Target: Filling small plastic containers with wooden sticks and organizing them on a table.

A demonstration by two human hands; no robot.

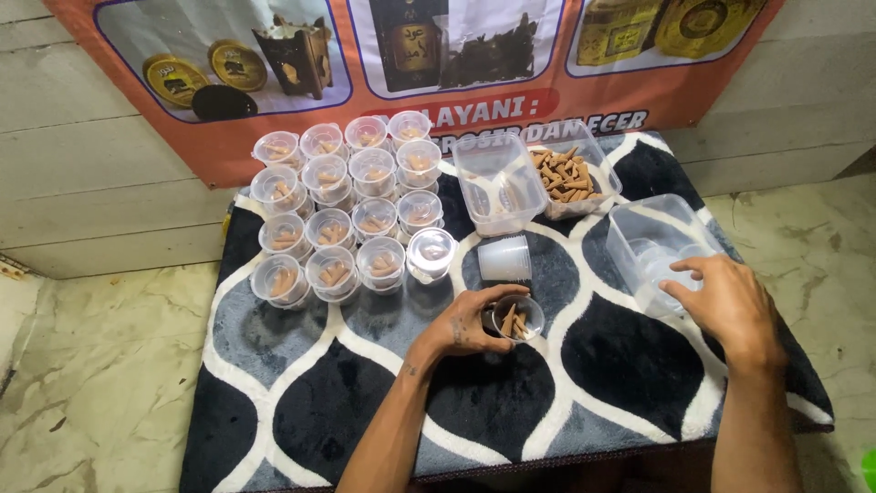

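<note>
Rug (pixel 301 402) on marble floor (pixel 91 365); left hand (pixel 465 324) grips cup (pixel 518 318), right hand's (pixel 730 306) fingers loose over tub (pixel 639 233).

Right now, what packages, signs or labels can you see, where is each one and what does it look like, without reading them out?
Banner: on the wall behind the mat, orange, with framed product pictures.
Lidded cups: left rear of the mat, stacked rows, clear, holding brown cones.
Cone tub: rear centre, clear, rectangular, holding brown cones.
Empty tub: beside it, clear.
Right tub: under the right hand, clear.
Open cup: held by the left hand.
</note>
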